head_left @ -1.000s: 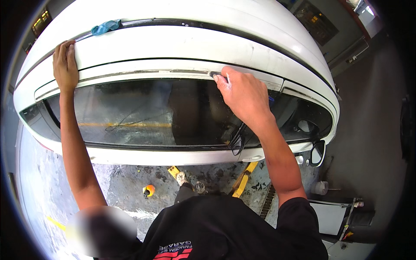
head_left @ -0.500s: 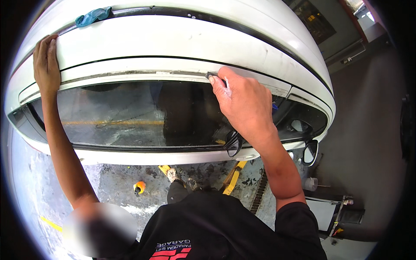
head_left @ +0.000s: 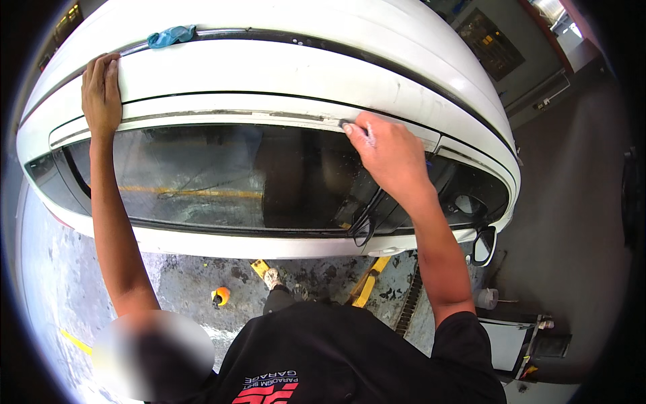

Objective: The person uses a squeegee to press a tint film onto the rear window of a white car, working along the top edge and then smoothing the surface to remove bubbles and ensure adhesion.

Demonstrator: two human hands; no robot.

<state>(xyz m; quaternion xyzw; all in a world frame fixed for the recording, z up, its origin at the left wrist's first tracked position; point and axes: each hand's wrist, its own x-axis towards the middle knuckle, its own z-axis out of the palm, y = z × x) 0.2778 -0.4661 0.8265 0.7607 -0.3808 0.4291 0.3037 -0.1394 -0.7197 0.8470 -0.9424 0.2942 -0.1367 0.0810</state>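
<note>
A white car (head_left: 256, 67) stands in front of me, its roof edge and dark side window facing me. My left hand (head_left: 102, 97) rests on the roof at the far left, fingers extended over the panel, holding nothing. With thumb and fingers pinched, my right hand (head_left: 390, 151) holds a small dark pad (head_left: 345, 125) against the door frame above the window (head_left: 202, 175). Only the pad's tip shows, so its exact kind is unclear. Whitish residue marks the skin near my right thumb. A greyish strip (head_left: 222, 114) runs along the frame left of the pad.
A crumpled blue cloth or glove (head_left: 171, 37) lies on the roof's dark trim. An orange, black-topped container (head_left: 220, 295) is on the floor. Yellow metal arms (head_left: 369, 283) reach under the car. The side mirror (head_left: 483, 246) juts out; a panelled cart (head_left: 505, 343) stands at right.
My right hand has slid a little to the right along the door frame with the pad. The left hand stays on the roof while the whole view has shifted slightly.
</note>
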